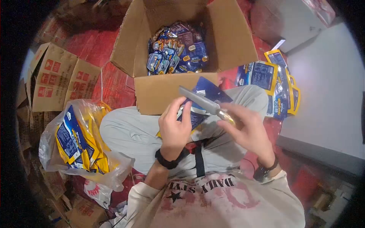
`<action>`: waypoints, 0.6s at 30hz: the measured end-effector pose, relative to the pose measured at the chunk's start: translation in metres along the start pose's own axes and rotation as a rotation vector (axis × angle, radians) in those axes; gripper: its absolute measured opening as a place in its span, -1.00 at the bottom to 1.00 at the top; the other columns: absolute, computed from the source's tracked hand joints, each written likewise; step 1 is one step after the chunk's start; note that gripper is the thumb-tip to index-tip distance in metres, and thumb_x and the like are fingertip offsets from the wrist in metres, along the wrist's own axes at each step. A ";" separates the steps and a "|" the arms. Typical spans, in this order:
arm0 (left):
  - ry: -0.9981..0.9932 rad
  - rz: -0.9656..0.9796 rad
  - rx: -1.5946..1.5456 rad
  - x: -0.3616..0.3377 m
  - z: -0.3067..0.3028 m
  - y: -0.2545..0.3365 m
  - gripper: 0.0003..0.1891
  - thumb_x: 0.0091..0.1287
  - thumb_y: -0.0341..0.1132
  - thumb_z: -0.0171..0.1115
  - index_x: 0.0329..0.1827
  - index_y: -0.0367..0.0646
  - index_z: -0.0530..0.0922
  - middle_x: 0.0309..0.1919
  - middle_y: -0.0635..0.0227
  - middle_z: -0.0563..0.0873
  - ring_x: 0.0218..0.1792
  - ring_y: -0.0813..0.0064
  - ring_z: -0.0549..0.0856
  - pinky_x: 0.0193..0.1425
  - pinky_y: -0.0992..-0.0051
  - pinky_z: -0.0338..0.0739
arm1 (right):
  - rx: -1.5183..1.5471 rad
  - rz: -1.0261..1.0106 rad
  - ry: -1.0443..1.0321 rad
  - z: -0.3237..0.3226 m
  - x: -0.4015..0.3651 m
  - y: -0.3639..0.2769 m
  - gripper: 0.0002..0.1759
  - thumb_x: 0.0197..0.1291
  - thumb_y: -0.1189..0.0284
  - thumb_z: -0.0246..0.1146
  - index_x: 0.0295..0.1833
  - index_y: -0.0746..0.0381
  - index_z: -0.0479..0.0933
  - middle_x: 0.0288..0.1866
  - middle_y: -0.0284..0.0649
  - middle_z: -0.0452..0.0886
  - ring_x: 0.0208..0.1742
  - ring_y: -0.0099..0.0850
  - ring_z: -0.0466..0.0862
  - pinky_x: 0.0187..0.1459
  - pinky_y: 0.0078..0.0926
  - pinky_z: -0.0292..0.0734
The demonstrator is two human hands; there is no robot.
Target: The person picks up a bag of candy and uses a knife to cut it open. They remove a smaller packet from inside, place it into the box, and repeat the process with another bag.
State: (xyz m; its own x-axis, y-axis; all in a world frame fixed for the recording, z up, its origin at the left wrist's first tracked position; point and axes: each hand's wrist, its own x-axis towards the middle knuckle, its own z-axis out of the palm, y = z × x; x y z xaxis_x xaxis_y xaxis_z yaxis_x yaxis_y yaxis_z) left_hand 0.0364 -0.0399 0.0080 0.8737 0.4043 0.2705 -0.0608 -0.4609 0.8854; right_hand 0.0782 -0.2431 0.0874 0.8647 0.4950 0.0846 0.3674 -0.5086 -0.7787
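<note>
The right hand (247, 123) grips a knife (205, 103) by its handle, while the left hand (173, 127), thumb and forefinger bent close together, is beside the blade; whether it pinches anything, I cannot tell. Behind the knife, over the person's lap, is a blue packet (211, 89). Work looks partway along: small packs (157, 62) lie heaped inside the open cardboard box (171, 89), while yellow-edged packets fill the plastic bag (119, 167) on the left and lie piled by the right knee (251, 97). Which of these are dealt with and which remain is unclear, and nothing shows whether the blue packet is cut open. The knife and fingers cover its middle, its lower part is hard to make out, the depth of the heap is hidden, and the view's dark rim cuts off the surroundings.
</note>
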 end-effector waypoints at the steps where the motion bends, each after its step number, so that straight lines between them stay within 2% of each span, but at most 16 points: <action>1: -0.002 -0.011 0.021 0.000 0.001 0.002 -0.86 0.43 -0.45 0.35 -0.04 -0.33 0.67 -0.22 0.09 0.80 -0.18 0.28 0.80 -0.02 0.37 0.62 | 0.001 0.097 -0.043 -0.004 0.001 -0.005 -0.56 0.22 0.38 0.49 0.15 0.33 0.61 -0.16 0.06 0.74 -0.20 -0.02 0.79 -0.19 -0.25 0.63; 2: -0.005 -0.014 0.017 0.000 0.003 0.003 -0.86 0.43 -0.45 0.35 -0.04 -0.33 0.67 -0.22 0.09 0.80 -0.18 0.28 0.80 -0.02 0.37 0.62 | -0.002 0.102 -0.044 -0.004 0.001 -0.005 -0.56 0.22 0.38 0.49 0.15 0.33 0.61 -0.16 0.06 0.74 -0.20 -0.02 0.79 -0.19 -0.25 0.63; 4: 0.021 0.000 0.034 0.002 0.006 0.003 -0.87 0.39 -0.44 0.38 -0.07 -0.27 0.68 -0.22 0.06 0.79 -0.17 0.01 0.78 -0.08 0.24 0.62 | 0.002 0.203 -0.071 -0.007 0.000 -0.003 -0.59 0.21 0.37 0.50 0.09 0.33 0.60 -0.18 0.06 0.75 -0.23 -0.04 0.80 -0.25 -0.23 0.62; 5: 0.023 0.037 0.080 0.002 0.005 0.002 -0.87 0.41 -0.47 0.36 -0.05 -0.32 0.68 -0.21 0.07 0.80 -0.17 0.23 0.81 -0.02 0.33 0.64 | 0.000 0.208 -0.071 -0.007 -0.001 -0.003 -0.59 0.21 0.37 0.50 0.09 0.33 0.60 -0.18 0.06 0.75 -0.23 -0.04 0.80 -0.25 -0.23 0.62; 9: 0.039 0.111 0.097 0.004 0.007 0.001 -0.86 0.37 -0.51 0.39 -0.06 -0.33 0.70 -0.20 0.05 0.81 -0.19 0.18 0.83 -0.06 0.36 0.66 | -0.075 0.148 0.013 0.001 -0.004 -0.004 -0.70 0.33 0.31 0.41 -0.03 0.35 0.65 -0.47 0.07 0.66 -0.46 -0.04 0.73 -0.39 -0.22 0.56; 12: 0.047 0.137 0.136 0.005 0.007 0.004 -0.85 0.36 -0.51 0.40 -0.06 -0.34 0.71 -0.20 0.04 0.82 -0.19 0.18 0.84 -0.07 0.36 0.67 | -0.105 0.252 -0.038 0.001 -0.004 -0.018 -0.72 0.37 0.33 0.37 -0.01 0.35 0.65 -0.48 0.06 0.65 -0.45 -0.03 0.74 -0.41 -0.18 0.54; 13: 0.059 0.122 0.152 0.006 0.006 0.008 -0.87 0.36 -0.52 0.40 -0.08 -0.36 0.72 -0.21 0.03 0.82 -0.20 0.16 0.85 -0.09 0.35 0.68 | -0.086 0.170 0.014 0.005 -0.005 -0.016 -0.73 0.39 0.34 0.34 -0.01 0.35 0.66 -0.50 0.04 0.65 -0.47 -0.04 0.74 -0.44 -0.17 0.51; 14: 0.059 0.121 0.152 0.006 0.006 0.008 -0.87 0.36 -0.52 0.40 -0.08 -0.36 0.72 -0.21 0.03 0.82 -0.20 0.16 0.85 -0.09 0.35 0.68 | -0.086 0.170 0.013 0.004 -0.005 -0.016 -0.73 0.39 0.34 0.34 -0.01 0.35 0.66 -0.50 0.04 0.65 -0.47 -0.04 0.74 -0.44 -0.17 0.51; 16: 0.114 0.203 0.195 0.007 0.006 0.006 -0.87 0.31 -0.48 0.43 -0.11 -0.23 0.73 -0.36 0.16 0.77 -0.36 0.08 0.76 -0.25 0.25 0.60 | -0.071 0.163 0.007 0.003 -0.005 -0.016 -0.72 0.41 0.32 0.33 0.01 0.34 0.66 -0.53 0.03 0.64 -0.50 -0.06 0.74 -0.47 -0.19 0.51; 18: 0.141 0.244 0.202 0.012 0.002 0.011 -0.88 0.30 -0.48 0.44 -0.12 -0.23 0.74 -0.39 0.16 0.76 -0.39 0.08 0.75 -0.30 0.25 0.59 | -0.024 0.185 -0.004 0.001 -0.004 -0.019 -0.72 0.42 0.32 0.32 0.02 0.33 0.65 -0.54 0.03 0.63 -0.51 -0.06 0.73 -0.48 -0.19 0.51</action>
State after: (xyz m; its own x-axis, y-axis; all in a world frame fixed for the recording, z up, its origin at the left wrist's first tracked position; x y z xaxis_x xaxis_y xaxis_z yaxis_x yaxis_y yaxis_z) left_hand 0.0472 -0.0419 0.0201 0.7689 0.3620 0.5271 -0.1507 -0.6985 0.6995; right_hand 0.0675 -0.2347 0.1010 0.9170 0.3941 -0.0611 0.2104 -0.6082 -0.7654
